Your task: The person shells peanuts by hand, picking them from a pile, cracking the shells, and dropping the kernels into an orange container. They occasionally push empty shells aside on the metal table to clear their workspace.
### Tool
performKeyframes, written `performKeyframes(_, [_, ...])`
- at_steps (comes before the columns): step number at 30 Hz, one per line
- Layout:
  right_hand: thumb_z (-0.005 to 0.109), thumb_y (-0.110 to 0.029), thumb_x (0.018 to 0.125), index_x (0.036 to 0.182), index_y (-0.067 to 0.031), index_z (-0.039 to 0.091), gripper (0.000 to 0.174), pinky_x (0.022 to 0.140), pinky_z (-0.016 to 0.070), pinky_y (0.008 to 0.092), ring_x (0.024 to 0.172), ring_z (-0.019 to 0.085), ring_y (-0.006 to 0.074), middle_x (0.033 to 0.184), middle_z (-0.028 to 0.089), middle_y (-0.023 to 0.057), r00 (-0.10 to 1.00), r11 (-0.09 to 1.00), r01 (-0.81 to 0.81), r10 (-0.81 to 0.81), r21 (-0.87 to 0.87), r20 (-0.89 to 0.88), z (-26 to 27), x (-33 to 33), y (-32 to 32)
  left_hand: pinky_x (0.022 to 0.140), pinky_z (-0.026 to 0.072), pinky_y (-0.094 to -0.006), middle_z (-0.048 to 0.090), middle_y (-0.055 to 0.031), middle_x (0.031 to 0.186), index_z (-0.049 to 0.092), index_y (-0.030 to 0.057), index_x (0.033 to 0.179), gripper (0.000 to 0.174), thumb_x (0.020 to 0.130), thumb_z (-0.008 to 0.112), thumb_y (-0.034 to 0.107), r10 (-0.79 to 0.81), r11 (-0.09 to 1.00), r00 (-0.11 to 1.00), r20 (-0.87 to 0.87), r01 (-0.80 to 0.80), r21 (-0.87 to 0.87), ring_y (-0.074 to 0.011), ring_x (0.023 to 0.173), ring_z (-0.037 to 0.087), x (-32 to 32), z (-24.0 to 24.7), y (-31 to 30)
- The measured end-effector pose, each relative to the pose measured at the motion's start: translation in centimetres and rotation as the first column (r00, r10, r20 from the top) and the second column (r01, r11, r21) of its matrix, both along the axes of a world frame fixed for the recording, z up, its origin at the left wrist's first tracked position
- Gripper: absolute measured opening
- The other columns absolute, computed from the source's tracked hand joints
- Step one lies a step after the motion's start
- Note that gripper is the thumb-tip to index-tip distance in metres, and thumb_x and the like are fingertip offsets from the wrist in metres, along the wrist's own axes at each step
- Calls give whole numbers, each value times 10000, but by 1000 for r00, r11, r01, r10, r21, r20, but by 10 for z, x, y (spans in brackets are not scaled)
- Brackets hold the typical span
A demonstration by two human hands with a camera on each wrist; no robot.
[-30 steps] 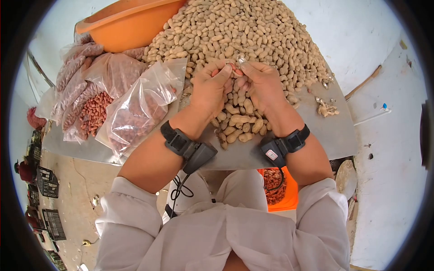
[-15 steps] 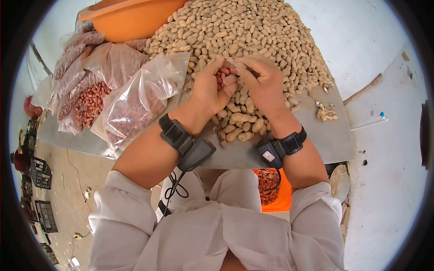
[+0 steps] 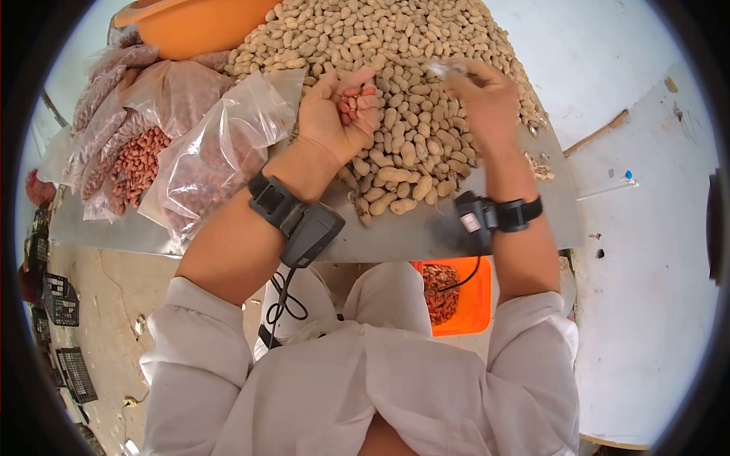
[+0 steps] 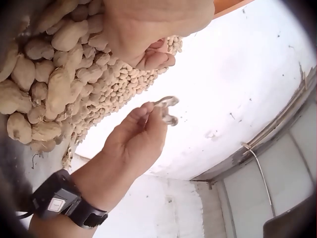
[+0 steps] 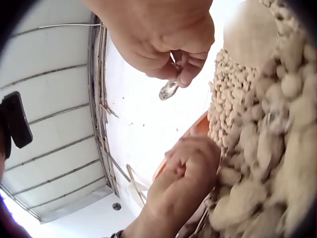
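My left hand (image 3: 323, 125) is turned palm up over the near side of the peanut pile (image 3: 414, 114), its fingers curled round several red peanut kernels (image 3: 351, 106). To the right, my right hand (image 3: 490, 99) pinches a split, opened peanut shell (image 3: 439, 70) between thumb and fingers above the pile. The right wrist view shows that shell (image 5: 168, 90) hanging below the fingertips, pale inside. In the left wrist view, two halves of the shell (image 4: 170, 103) stick out past the right hand. A gap separates the two hands.
Clear plastic bags (image 3: 217, 156) of red kernels lie on the grey table (image 3: 395, 247) at left. An orange basin (image 3: 201, 30) stands behind them. Beneath the table edge, an orange tub (image 3: 475, 296) holds reddish pieces. Shell scraps (image 3: 541, 166) lie at the table's right.
My hands were together at the shell and have parted. The right hand has moved right with the shell; the left has drawn slightly left, its kernels now in plainer view.
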State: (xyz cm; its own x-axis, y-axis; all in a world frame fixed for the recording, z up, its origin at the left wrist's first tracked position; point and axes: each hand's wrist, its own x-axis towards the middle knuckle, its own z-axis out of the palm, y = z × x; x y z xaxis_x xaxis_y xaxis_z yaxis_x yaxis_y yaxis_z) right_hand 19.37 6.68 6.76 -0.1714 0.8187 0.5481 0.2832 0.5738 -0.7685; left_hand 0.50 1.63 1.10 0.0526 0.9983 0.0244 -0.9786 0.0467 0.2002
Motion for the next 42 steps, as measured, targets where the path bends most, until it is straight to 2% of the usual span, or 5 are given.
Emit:
performKeyframes(14, [572, -84, 704, 901, -22, 659, 224, 733, 488, 357, 818, 616, 332, 895, 630, 219, 334, 937, 288, -291, 197, 897, -7, 192, 67, 515, 401, -244, 501, -117, 790, 499, -101, 1144, 408, 933, 373, 225, -19, 999, 999, 42, 18, 38, -180, 650, 444, -10, -13, 12])
performKeyframes(17, [587, -89, 722, 937, -39, 663, 233, 761, 491, 332, 842, 618, 307, 929, 644, 179, 412, 942, 234, -318, 238, 854, 5, 152, 53, 496, 386, -225, 514, -112, 789, 492, -87, 1150, 341, 921, 400, 149, -11, 999, 1000, -22, 12, 41, -168, 630, 441, -6, -6, 7])
performKeyframes(20, [604, -54, 762, 949, -41, 649, 192, 714, 488, 316, 806, 605, 227, 908, 633, 108, 761, 998, -50, 21, 26, 648, 2, 92, 21, 468, 357, -202, 518, -103, 794, 499, -65, 1132, 280, 918, 412, 93, -40, 997, 999, -25, 41, 68, -146, 599, 430, -5, -4, 6])
performKeyframes(26, [559, 62, 738, 951, -76, 630, 263, 717, 473, 330, 858, 580, 254, 985, 578, 72, 643, 816, -546, 262, 191, 719, -18, 3, -18, 430, 324, -210, 484, -39, 714, 518, 18, 995, 158, 934, 441, 141, -71, 994, 995, -63, 76, 81, -103, 539, 389, -8, -4, 7])
performKeyframes(42, [588, 11, 730, 911, -35, 565, 188, 725, 460, 390, 861, 552, 320, 996, 514, 102, 487, 854, -497, 127, 154, 864, -28, -16, -9, 429, 316, -169, 475, -13, 727, 521, 38, 1039, 160, 923, 514, 148, 25, 998, 955, -294, -8, 59, -66, 542, 387, 2, 0, 2])
